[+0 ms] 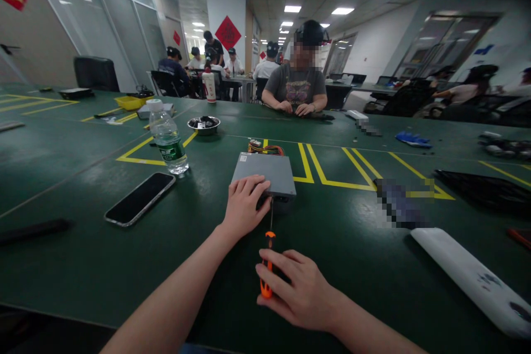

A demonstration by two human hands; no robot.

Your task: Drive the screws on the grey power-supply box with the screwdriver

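A grey metal box with coloured wires at its far end lies on the green table. My left hand rests on the box's near left corner, fingers curled over its edge. My right hand is closed round an orange-handled screwdriver. The screwdriver's thin shaft points away from me, and its tip meets the near face of the box.
A water bottle and a black phone lie to the left. A metal bowl sits beyond them. A white flat object lies at the right. A seated person works at the table's far side, others behind.
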